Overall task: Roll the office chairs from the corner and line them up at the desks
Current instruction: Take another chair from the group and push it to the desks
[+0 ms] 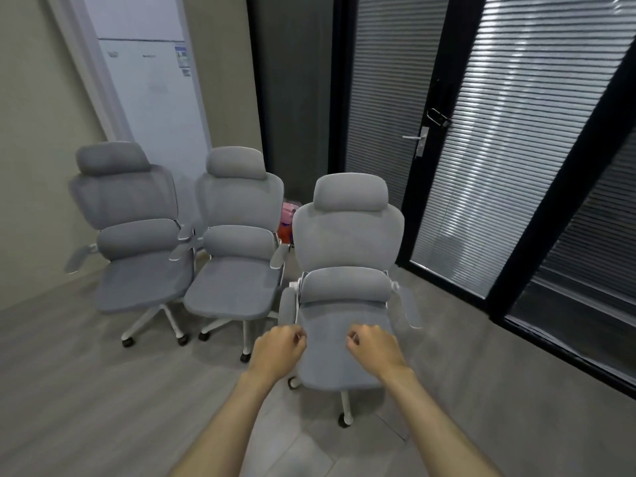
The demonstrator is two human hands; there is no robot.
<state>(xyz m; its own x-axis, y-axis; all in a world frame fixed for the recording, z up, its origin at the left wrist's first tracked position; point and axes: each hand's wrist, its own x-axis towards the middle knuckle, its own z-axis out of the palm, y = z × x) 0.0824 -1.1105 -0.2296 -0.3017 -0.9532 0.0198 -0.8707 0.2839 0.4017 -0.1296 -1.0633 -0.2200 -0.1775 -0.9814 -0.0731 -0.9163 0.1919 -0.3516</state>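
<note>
Above the near chair's seat both hands, left (279, 351) and right (373, 349), hover loosely curled, each grip holding nothing; that chair (346, 270), nearest of three in the corner, looks bulky yet free-rolling on castors, best taken by its stiff backrest.

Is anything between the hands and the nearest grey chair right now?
Nothing visible stands between them. The left hand and right hand, both loosely curled and holding nothing, hover in front of the seat of the nearest grey mesh office chair. The two other grey mesh office chairs stand off to its left.
</note>
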